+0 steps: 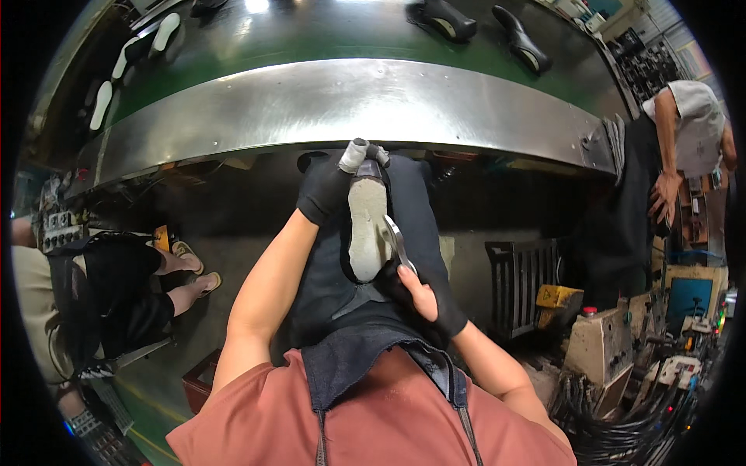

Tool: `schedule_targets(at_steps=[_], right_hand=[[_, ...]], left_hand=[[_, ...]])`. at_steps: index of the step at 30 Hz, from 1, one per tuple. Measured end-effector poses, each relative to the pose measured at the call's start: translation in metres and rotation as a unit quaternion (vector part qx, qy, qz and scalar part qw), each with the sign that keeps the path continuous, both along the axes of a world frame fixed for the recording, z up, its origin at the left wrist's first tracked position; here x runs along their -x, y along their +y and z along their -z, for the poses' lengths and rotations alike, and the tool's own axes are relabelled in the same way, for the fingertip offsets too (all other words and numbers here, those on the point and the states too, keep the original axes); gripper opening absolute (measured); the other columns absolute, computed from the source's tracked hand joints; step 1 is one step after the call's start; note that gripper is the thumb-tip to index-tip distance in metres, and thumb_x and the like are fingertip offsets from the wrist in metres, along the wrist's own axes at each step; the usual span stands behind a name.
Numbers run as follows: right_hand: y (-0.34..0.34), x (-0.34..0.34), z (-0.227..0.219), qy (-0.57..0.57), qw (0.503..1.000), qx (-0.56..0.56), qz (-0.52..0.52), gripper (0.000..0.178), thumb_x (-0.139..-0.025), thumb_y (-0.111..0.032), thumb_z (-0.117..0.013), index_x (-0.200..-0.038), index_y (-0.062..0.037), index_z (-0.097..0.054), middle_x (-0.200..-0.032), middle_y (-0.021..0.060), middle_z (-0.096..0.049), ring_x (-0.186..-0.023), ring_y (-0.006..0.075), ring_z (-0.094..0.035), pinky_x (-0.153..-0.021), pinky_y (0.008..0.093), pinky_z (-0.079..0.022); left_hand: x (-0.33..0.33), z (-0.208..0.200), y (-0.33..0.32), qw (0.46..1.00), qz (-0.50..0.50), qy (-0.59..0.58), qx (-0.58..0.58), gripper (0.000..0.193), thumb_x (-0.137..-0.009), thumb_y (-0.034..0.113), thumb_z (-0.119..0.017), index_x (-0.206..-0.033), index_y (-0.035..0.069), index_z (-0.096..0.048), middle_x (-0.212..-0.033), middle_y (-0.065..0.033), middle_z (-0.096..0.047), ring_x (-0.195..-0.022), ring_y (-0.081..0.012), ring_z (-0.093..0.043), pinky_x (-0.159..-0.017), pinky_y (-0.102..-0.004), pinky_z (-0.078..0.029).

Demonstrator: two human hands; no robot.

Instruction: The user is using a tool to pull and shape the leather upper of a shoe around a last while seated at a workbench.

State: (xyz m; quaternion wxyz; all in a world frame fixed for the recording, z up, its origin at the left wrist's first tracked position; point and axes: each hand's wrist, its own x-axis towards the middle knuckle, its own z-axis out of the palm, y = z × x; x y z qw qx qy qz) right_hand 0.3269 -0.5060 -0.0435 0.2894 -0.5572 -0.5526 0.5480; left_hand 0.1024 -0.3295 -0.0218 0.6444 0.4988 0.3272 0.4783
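Note:
A dark shoe [367, 221] lies across my lap with its pale, rough-looking underside turned up. My left hand [332, 180], in a black glove with grey tape round a fingertip, is closed round the shoe's far end. Close to its near right side, my right hand [429, 299] grips a shiny curved metal tool [397, 242], whose exact kind I cannot make out. The thumb shows bare on the tool, while a black fingerless glove covers the palm. The other right fingers are mostly hidden. Whether the tool touches the shoe is unclear.
Ahead runs a green conveyor belt [311, 39] with a broad metal edge [350, 105]. Black shoes [522, 43] lie on it at right, pale soles [102, 105] at left. Another person [684, 132] stands at right near machinery [602, 342]; a seated person [109, 287] is at left.

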Motion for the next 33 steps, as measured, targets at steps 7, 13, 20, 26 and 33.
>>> schedule_targets(at_steps=[7,13,20,26,33], right_hand=[[0.037,0.032,-0.03,0.333,0.926,0.177,0.008,0.047,-0.107,-0.039,-0.036,-0.112,0.0001,-0.061,-0.098,0.0038,-0.065,-0.086,0.0144,-0.059,-0.085,0.028,-0.048],[0.031,0.024,-0.065,0.468,0.824,0.319,0.014,0.058,-0.106,-0.049,-0.029,-0.092,-0.0015,-0.06,-0.067,0.0054,-0.056,-0.06,0.0182,-0.052,-0.068,0.0313,-0.047],[0.026,0.052,-0.022,-0.075,0.986,-0.118,0.091,0.034,-0.102,-0.029,-0.05,-0.086,-0.0007,-0.061,-0.068,0.014,-0.057,-0.061,0.0257,-0.055,-0.058,0.0385,-0.042],[0.029,0.044,-0.056,-0.095,0.969,-0.228,-0.024,0.019,-0.096,-0.016,-0.055,-0.083,-0.0029,-0.059,-0.069,0.0137,-0.056,-0.059,0.0292,-0.054,-0.055,0.0406,-0.039],[-0.044,-0.027,-0.019,-0.116,0.91,-0.25,-0.309,0.029,-0.081,-0.028,-0.069,-0.088,-0.0026,-0.059,-0.093,0.0177,-0.055,-0.087,0.0374,-0.057,-0.072,0.0456,-0.046]], left_hand=[[-0.024,-0.011,-0.021,0.997,0.003,-0.069,-0.032,0.06,-0.099,0.058,-0.041,-0.1,0.004,-0.066,-0.104,-0.0076,-0.064,-0.099,-0.0173,-0.058,-0.094,-0.0322,-0.045],[-0.035,-0.02,-0.032,0.998,-0.012,-0.048,-0.049,0.048,-0.104,0.044,-0.039,-0.096,0.004,-0.065,-0.099,-0.0077,-0.065,-0.102,-0.0189,-0.055,-0.101,-0.0354,-0.039],[-0.033,-0.03,-0.034,0.993,-0.074,0.081,-0.054,0.047,-0.104,0.041,-0.04,-0.097,0.002,-0.066,-0.1,-0.0064,-0.067,-0.097,-0.0183,-0.059,-0.099,-0.0349,-0.043],[-0.01,-0.016,-0.045,0.993,-0.088,0.012,-0.075,0.061,-0.099,0.047,-0.034,-0.086,0.0,-0.071,-0.093,-0.0113,-0.07,-0.107,-0.0242,-0.061,-0.103,-0.041,-0.041],[-0.02,-0.045,-0.148,0.997,-0.073,-0.032,-0.022,0.084,-0.093,0.071,-0.023,-0.128,0.0,-0.051,-0.123,-0.0159,-0.058,-0.12,-0.0274,-0.053,-0.107,-0.0415,-0.037]])
